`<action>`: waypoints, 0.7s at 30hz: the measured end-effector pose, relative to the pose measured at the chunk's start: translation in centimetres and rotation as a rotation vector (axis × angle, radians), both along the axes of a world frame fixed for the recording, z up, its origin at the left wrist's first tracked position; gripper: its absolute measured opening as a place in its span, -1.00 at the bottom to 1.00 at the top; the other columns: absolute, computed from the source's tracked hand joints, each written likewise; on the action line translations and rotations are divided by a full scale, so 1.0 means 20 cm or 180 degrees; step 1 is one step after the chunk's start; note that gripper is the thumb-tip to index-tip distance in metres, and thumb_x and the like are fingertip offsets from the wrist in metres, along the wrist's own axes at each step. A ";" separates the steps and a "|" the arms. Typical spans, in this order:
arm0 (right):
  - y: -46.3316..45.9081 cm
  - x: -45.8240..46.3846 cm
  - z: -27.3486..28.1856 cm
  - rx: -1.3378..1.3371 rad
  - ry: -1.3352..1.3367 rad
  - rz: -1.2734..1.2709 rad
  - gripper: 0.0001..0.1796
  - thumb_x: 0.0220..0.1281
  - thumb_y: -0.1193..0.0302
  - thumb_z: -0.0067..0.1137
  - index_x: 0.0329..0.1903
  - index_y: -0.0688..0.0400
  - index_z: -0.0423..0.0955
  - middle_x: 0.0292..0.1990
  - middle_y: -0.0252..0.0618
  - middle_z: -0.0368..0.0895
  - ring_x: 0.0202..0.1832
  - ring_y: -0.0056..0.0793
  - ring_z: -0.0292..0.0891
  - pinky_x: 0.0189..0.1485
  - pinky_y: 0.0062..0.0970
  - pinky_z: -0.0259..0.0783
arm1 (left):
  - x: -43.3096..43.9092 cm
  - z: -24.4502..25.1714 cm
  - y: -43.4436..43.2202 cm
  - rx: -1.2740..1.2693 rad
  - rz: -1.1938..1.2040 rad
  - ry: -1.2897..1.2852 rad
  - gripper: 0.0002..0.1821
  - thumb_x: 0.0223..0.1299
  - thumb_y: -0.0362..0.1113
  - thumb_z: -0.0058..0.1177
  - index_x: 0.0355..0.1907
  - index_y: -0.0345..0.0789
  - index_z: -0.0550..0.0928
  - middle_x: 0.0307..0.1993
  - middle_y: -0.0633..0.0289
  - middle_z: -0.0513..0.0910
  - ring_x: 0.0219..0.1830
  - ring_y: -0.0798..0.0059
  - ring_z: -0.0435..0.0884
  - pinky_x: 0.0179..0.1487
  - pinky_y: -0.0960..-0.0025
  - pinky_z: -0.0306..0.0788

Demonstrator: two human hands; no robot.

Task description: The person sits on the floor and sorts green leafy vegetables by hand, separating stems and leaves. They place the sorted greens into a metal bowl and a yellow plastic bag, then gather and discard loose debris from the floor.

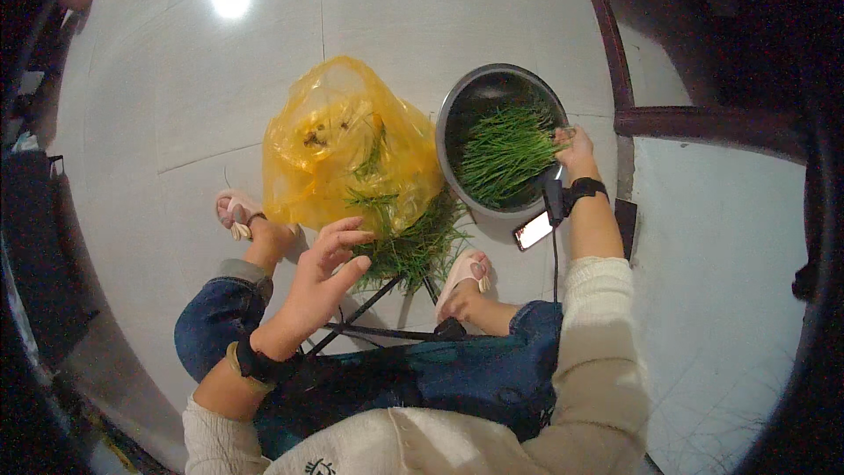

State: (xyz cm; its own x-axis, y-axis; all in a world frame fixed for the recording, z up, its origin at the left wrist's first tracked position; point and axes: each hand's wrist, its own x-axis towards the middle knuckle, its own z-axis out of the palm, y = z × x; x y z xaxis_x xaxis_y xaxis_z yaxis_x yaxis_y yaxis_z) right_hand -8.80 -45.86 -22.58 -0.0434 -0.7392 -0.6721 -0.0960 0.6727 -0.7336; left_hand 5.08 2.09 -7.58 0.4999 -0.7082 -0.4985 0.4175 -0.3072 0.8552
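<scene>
My left hand is raised with fingers apart and nothing in it, near the lower edge of a translucent yellow plastic bag. Some green stalks and dark bits show in the bag. A loose heap of thin green leafy stalks lies on the floor below the bag. At the right rim of a round metal basin, my right hand is at the end of a bunch of long green stalks lying in the basin. Its fingertips are partly hidden, so whether it grips the stalks is unclear.
A phone with a lit screen lies on the tiled floor beside the basin. My sandalled feet stand either side of the heap. Black crossed metal legs show below it. A dark red door frame runs along the right.
</scene>
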 end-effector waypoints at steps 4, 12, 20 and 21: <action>0.12 -0.05 -0.15 -0.0503 0.1486 0.0883 -0.45 0.06 0.31 0.25 0.05 0.34 0.32 -0.25 -0.13 0.50 -0.26 -0.33 0.40 -0.26 -0.30 0.38 | 0.04 0.01 -0.01 0.0122 0.0157 0.0073 -0.66 0.18 -0.40 0.01 0.04 -0.31 0.47 0.25 0.20 0.26 0.23 0.42 0.30 0.24 0.36 0.20; 0.19 -0.11 -0.26 -0.1762 0.2990 0.1564 -0.21 -0.08 0.36 0.32 0.23 0.27 0.15 0.16 0.17 0.22 0.16 0.04 0.21 0.19 -0.14 0.22 | 0.16 -0.01 -0.01 0.0262 0.0459 -0.0199 -0.60 0.18 -0.37 0.03 0.09 -0.38 0.43 0.29 0.11 0.22 0.32 0.31 0.19 0.31 0.33 0.09; 0.23 0.00 -0.04 -0.2805 0.2456 0.2993 -0.59 -0.09 0.47 0.14 -0.06 0.23 0.51 -0.36 -0.14 0.64 -0.36 -0.36 0.56 -0.25 -0.45 0.43 | 0.25 0.12 0.08 0.0232 0.0500 -0.0265 -0.58 0.22 -0.31 0.01 0.13 -0.38 0.43 0.16 0.14 0.43 0.25 0.40 0.30 0.28 0.37 0.15; 0.29 0.02 -0.01 -0.2852 0.2137 0.3653 -0.69 -0.09 0.44 0.12 -0.19 0.19 0.55 -0.40 -0.15 0.64 -0.38 -0.31 0.57 -0.28 -0.41 0.44 | 0.28 0.15 0.08 0.0257 0.0416 -0.0371 -0.57 0.22 -0.29 0.02 0.13 -0.39 0.43 0.15 0.15 0.44 0.24 0.40 0.31 0.28 0.37 0.15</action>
State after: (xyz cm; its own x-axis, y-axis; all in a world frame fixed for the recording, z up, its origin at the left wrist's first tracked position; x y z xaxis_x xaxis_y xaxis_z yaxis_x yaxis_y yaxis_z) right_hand -8.33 -40.06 -22.70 0.6911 -0.7138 -0.1134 -0.6757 -0.5823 -0.4521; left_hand 10.65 3.76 -4.56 0.6428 -0.5935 -0.4844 0.3579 -0.3264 0.8749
